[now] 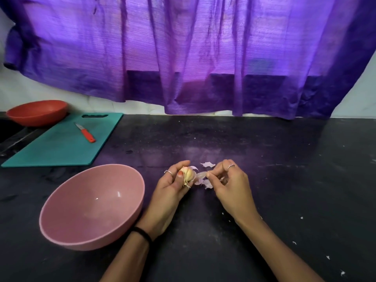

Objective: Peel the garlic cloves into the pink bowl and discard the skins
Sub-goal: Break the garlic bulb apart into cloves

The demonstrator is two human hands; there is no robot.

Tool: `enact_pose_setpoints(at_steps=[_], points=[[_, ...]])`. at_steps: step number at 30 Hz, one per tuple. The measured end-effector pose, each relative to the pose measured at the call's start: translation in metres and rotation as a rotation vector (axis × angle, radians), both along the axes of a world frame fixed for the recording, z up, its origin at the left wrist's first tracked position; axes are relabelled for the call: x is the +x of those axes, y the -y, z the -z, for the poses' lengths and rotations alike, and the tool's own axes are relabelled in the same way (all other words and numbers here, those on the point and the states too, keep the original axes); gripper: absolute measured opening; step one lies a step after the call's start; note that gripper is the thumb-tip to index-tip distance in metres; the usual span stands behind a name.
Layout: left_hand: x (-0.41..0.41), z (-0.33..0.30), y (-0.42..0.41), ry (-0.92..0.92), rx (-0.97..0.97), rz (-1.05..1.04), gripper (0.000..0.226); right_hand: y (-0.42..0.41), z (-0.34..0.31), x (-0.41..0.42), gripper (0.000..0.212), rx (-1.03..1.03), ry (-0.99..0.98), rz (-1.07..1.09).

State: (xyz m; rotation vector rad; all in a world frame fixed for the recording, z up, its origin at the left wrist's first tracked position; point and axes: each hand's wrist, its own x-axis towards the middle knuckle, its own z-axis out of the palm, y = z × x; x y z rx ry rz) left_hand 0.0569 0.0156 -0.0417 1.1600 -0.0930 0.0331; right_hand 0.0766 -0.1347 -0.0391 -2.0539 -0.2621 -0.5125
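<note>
Curtain point(183, 53): purple, hung behind the counter, lit from behind.
Counter point(284, 159): dark, speckled with small skin flakes; serves as the work surface.
Cutting board point(50, 147): teal, far left, well apart from the peeling; likely parked for later.
Pink bowl point(61, 226): just beside the left forearm, nothing visible inside; probably set close so that peeled cloves drop in easily.
Red bowl point(36, 112): at the back left, past the board.
Left hand point(173, 188): curled round the garlic, thumb pressed on it to steady it.
Right hand point(230, 180): fingertips pinching a strip of skin, drawn away from the bulb.
Knife point(85, 132): red-handled, lying on the board, unused.
Garlic point(187, 174): held above the counter, root end toward the camera, partly bared.
Loose skins point(207, 164): scattered on the counter between and just beyond the hands, not yet discarded.
</note>
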Motion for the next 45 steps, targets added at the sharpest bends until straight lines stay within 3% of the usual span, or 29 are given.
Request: enact_pose_setpoints(at_steps=[6,18,24,27,35,42,45], points=[[-0.002,-0.002,0.002,-0.008,-0.002,0.016,0.029,-0.004,-0.007,-0.006,0.038,0.04,0.033,-0.148],[-0.006,-0.007,0.003,0.064,0.083,-0.02,0.017,-0.006,-0.004,-0.003,0.03,0.043,-0.002,-0.117],[-0.004,-0.001,0.002,0.122,0.162,-0.085,0.02,-0.001,-0.004,0.0,0.018,0.186,-0.034,-0.066],[-0.003,-0.001,0.001,0.176,0.241,-0.118,0.021,-0.003,-0.007,-0.005,0.016,0.2,-0.066,-0.128],[-0.003,-0.002,0.0,0.153,0.221,-0.075,0.025,-0.009,-0.01,-0.009,0.019,0.249,-0.168,-0.28],[-0.004,-0.004,0.001,0.137,0.16,-0.043,0.028,-0.009,-0.01,-0.011,0.029,0.178,-0.1,-0.305],[-0.003,-0.004,0.001,0.148,0.188,-0.053,0.027,-0.011,-0.009,-0.012,0.023,0.064,-0.052,-0.276]])
